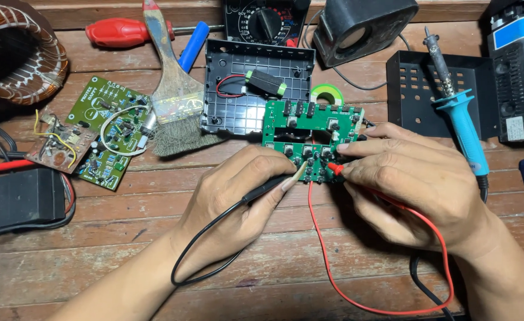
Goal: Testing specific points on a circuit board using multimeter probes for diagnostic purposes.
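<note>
Both hands pinch probes on the green button-studded circuit board [311,135] just beyond them; left hand [238,190] grips the black probe [268,185]; right hand [410,184] grips the red probe [334,169].

Both hands [333,184] with probes [332,169] on green circuit board [309,134].

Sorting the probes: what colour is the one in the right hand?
Red, in the head view: probe, right hand.

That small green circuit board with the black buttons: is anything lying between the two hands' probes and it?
Nothing visible does. The left hand holds the black probe and the right hand the red probe, both tips already at the near edge of the small green circuit board. The open black plastic casing lies behind it, out of the way.
</note>
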